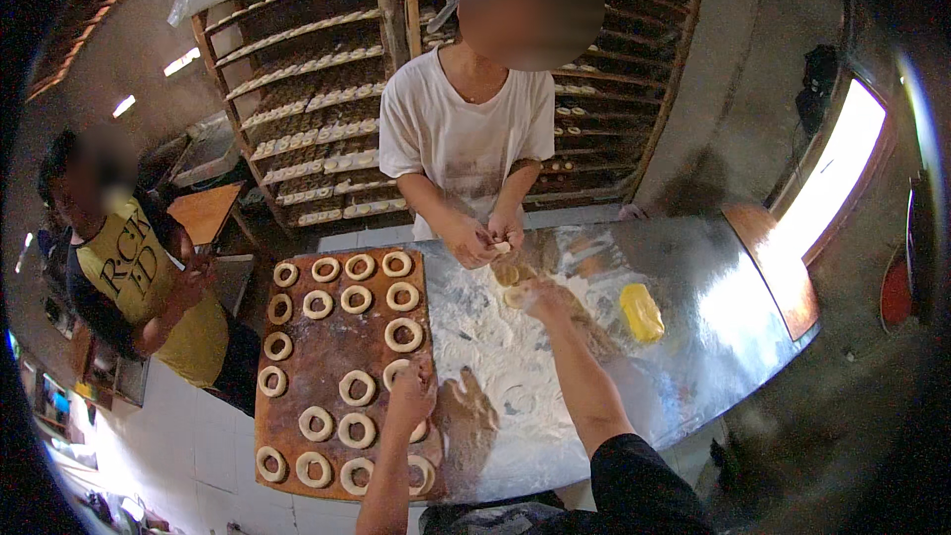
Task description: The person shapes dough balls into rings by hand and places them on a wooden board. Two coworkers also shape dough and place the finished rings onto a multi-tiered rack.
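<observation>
Hands: your left hand (pixel 414 391) rests on the wooden tray (pixel 297 357), fingers drawn together over a dough ring (pixel 396 373) at the tray's right edge; your right hand (pixel 543 299) reaches forward across the floured steel table (pixel 693 337).

Right grip: fingers curl toward a small dough piece (pixel 517 295); whether they pinch it or only touch it, you cannot tell.

Dough pieces: small lumps (pixel 510 272) lie in the flour just beyond your right fingertips, between you and the co-worker's hands (pixel 485 238).

Relation: the lumps lie ahead and slightly left of your right hand, which is the nearer one; your left is well apart, on the tray.

Axis: the ring under your left hand lies flat, round, with no clear long axis; the tray runs lengthwise away from you.

Tray: rows of raw rings fill it, hole upward.

Scraper: a yellow plastic scraper (pixel 641 312) lies right of your right hand, long axis pointing away from you.

Background: racks (pixel 317 119) of shaped dough behind the co-worker; another person (pixel 139 277) stands at left.
</observation>
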Demonstrator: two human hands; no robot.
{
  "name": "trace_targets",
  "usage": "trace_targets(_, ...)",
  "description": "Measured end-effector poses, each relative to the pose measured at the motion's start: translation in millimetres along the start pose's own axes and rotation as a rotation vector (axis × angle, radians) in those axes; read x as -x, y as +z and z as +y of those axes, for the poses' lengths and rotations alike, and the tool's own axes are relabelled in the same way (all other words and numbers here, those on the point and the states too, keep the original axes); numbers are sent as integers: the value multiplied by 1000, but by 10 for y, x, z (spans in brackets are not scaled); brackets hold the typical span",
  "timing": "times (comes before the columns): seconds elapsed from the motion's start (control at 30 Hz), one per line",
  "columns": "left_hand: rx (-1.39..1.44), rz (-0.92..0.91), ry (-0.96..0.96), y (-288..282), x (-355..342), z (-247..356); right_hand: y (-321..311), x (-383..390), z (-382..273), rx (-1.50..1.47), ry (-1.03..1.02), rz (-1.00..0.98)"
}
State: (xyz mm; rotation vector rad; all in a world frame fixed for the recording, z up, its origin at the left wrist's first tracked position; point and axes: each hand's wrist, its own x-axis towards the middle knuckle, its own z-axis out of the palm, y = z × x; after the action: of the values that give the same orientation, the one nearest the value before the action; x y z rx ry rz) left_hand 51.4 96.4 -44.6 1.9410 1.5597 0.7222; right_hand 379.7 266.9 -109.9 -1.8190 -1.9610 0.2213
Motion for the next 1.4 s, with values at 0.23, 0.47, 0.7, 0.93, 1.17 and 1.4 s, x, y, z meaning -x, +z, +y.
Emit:
trace_targets(0.23, 251, 80, -116, 813, -179, 807, -740, 473, -470, -563, 47, -415)
trace_targets(0.47, 416, 102, -133, 862, -61, 1840, -1618, 1332, -314, -712, -56, -399)
trace_targets(0.7, 219, 172, 22, 931, 101, 2162, -1313, 1479, -403, -159, -152, 174)
trace_targets(0.93, 192, 578, 311, 1235, 126, 2097, -1575, 1677, -209, -1469, -48, -703)
trace_targets(1.17, 1665, 113, 336, 1240, 259, 2183, -1665, 1852, -295, -1539, 84, -439)
trace_targets(1.4, 128, 318, 104, 1322, 316, 2206, -1650, 1950, -433, -1565, -62, -444)
